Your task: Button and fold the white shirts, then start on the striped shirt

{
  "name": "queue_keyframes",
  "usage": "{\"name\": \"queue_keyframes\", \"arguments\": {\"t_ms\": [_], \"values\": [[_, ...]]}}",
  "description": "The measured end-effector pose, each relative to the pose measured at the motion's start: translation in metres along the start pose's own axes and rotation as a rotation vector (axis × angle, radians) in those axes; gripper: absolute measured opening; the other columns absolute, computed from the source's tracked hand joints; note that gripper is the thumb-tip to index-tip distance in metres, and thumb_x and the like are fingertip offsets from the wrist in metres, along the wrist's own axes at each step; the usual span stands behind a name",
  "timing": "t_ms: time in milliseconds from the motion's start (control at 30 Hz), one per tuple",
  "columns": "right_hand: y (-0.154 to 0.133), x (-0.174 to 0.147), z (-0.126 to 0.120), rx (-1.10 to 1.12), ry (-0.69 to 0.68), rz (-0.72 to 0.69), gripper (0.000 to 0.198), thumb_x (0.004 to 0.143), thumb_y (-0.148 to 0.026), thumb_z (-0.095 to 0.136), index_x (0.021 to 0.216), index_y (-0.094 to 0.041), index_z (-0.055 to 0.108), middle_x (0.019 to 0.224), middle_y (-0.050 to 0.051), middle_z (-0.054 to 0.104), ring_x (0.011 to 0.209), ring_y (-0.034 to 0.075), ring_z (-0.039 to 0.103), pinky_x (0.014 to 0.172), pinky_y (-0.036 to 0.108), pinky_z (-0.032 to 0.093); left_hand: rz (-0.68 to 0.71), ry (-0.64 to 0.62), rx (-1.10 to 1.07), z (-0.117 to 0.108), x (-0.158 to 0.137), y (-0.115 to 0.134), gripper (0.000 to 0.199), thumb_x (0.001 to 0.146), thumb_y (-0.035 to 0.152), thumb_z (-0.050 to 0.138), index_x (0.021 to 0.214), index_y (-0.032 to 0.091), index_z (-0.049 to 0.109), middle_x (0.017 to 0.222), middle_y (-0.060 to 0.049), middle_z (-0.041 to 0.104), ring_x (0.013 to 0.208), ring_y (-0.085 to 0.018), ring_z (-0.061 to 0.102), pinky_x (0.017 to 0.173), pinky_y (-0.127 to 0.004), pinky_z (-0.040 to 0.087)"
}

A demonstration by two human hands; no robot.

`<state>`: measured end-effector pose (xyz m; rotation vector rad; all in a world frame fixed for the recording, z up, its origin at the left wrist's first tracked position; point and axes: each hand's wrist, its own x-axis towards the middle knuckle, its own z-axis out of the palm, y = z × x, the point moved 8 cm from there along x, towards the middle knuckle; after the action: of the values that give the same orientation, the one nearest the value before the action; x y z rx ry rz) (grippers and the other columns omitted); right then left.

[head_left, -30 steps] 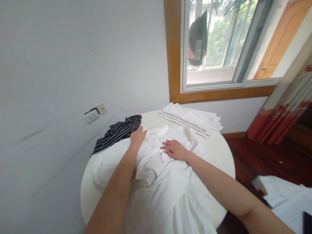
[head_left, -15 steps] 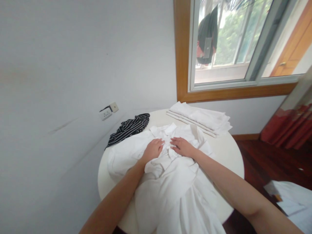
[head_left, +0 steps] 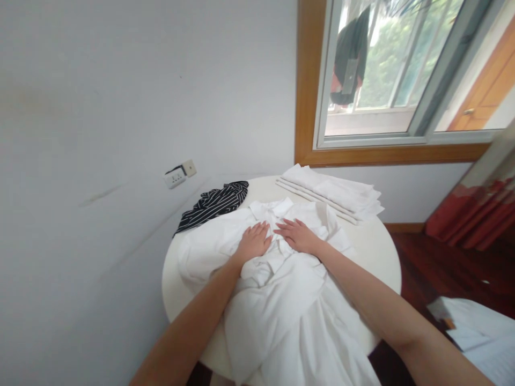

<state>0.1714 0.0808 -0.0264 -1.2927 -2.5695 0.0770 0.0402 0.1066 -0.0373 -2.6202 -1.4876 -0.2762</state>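
We have one white collared shirt [head_left: 277, 300] lying on the table, its collar pointing away from us, its body rumpled, and its lower end draping over the near edge. Our two hands rest on it just below the collar: the left hand [head_left: 254, 240] and the right hand [head_left: 298, 236] lie palm down, near each other, fingers stretched out loosely rather than closed around cloth. Beneath the shirt is one round white table [head_left: 384, 268]. On its far left side we see one black garment with white stripes [head_left: 215, 205], bunched up; at the far right is one stack of folded white cloths [head_left: 330, 190], whose layers we cannot count surely. Farther out, two wall plates, a socket [head_left: 175, 178] and a smaller plate [head_left: 189, 168], sit on the wall. One window [head_left: 374, 118] frames a hanging dark item [head_left: 350, 59], and one red-and-cream curtain [head_left: 466, 209] hangs at the right.
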Motion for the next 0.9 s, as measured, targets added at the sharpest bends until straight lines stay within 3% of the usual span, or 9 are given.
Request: {"name": "queue_keyframes", "arguments": {"t_ms": [233, 400, 467, 533, 600, 700, 800, 900], "values": [[0.006, 0.004, 0.005, 0.059, -0.017, 0.073, 0.047, 0.091, -0.026, 0.036, 0.137, -0.033, 0.045, 0.146, -0.001, 0.041, 0.137, 0.02, 0.03, 0.11, 0.051, 0.023, -0.155, -0.053, 0.009, -0.001, -0.012, -0.004, 0.05, 0.093, 0.044, 0.033, 0.138, 0.024, 0.044, 0.148, -0.012, 0.038, 0.136, -0.03, 0.033, 0.105, -0.056, 0.029], [0.007, 0.004, 0.006, 0.072, -0.006, 0.078, 0.047, 0.091, -0.027, 0.037, 0.136, -0.034, 0.047, 0.145, -0.001, 0.042, 0.137, 0.019, 0.031, 0.11, 0.051, 0.022, -0.175, -0.104, -0.033, -0.004, -0.017, -0.008, 0.051, 0.092, 0.051, 0.034, 0.137, 0.028, 0.044, 0.149, -0.011, 0.036, 0.136, -0.031, 0.032, 0.103, -0.057, 0.03], [0.008, 0.004, 0.006, 0.08, 0.0, 0.073, 0.047, 0.09, -0.026, 0.038, 0.136, -0.034, 0.047, 0.145, -0.001, 0.043, 0.137, 0.019, 0.032, 0.11, 0.051, 0.022, -0.158, -0.063, -0.035, -0.014, -0.015, -0.007, 0.048, 0.093, 0.05, 0.035, 0.132, 0.026, 0.05, 0.142, -0.011, 0.046, 0.131, -0.03, 0.04, 0.101, -0.052, 0.035], [0.008, 0.005, 0.004, 0.095, 0.021, 0.061, 0.05, 0.088, -0.025, 0.04, 0.138, -0.033, 0.044, 0.144, -0.001, 0.044, 0.135, 0.019, 0.034, 0.11, 0.049, 0.023, -0.137, -0.003, -0.022, -0.027, -0.011, -0.005, 0.046, 0.094, 0.048, 0.031, 0.117, 0.023, 0.061, 0.123, -0.012, 0.062, 0.119, -0.028, 0.051, 0.097, -0.046, 0.039], [0.009, 0.006, 0.0, 0.115, 0.062, 0.05, 0.052, 0.088, -0.026, 0.042, 0.14, -0.027, 0.042, 0.143, 0.003, 0.046, 0.133, 0.017, 0.038, 0.11, 0.043, 0.026, -0.1, 0.063, -0.018, -0.037, -0.005, -0.001, 0.047, 0.096, 0.043, 0.026, 0.105, 0.02, 0.066, 0.108, -0.012, 0.068, 0.111, -0.026, 0.057, 0.096, -0.042, 0.04], [0.018, 0.004, -0.007, 0.094, 0.125, 0.152, 0.048, 0.093, -0.035, 0.037, 0.138, -0.021, 0.046, 0.142, 0.007, 0.047, 0.133, 0.019, 0.038, 0.111, 0.042, 0.026, 0.031, 0.116, -0.055, -0.035, 0.002, 0.009, 0.041, 0.096, 0.036, 0.031, 0.121, 0.02, 0.059, 0.126, -0.01, 0.06, 0.122, -0.022, 0.049, 0.103, -0.039, 0.035], [0.03, -0.003, -0.004, 0.027, 0.063, 0.324, 0.051, 0.095, -0.049, 0.03, 0.138, -0.026, 0.046, 0.147, 0.006, 0.04, 0.138, 0.027, 0.028, 0.11, 0.057, 0.019, 0.111, 0.016, -0.078, -0.014, 0.005, 0.015, 0.044, 0.096, 0.038, 0.034, 0.137, 0.028, 0.044, 0.145, -0.004, 0.043, 0.134, -0.021, 0.037, 0.11, -0.042, 0.028], [0.039, -0.01, 0.001, -0.003, -0.025, 0.411, 0.055, 0.094, -0.057, 0.027, 0.141, -0.03, 0.041, 0.151, 0.005, 0.031, 0.14, 0.03, 0.022, 0.107, 0.065, 0.014, 0.085, -0.079, -0.078, 0.002, 0.004, 0.014, 0.045, 0.096, 0.041, 0.03, 0.14, 0.033, 0.039, 0.15, -0.002, 0.036, 0.138, -0.024, 0.03, 0.11, -0.05, 0.024]]}}
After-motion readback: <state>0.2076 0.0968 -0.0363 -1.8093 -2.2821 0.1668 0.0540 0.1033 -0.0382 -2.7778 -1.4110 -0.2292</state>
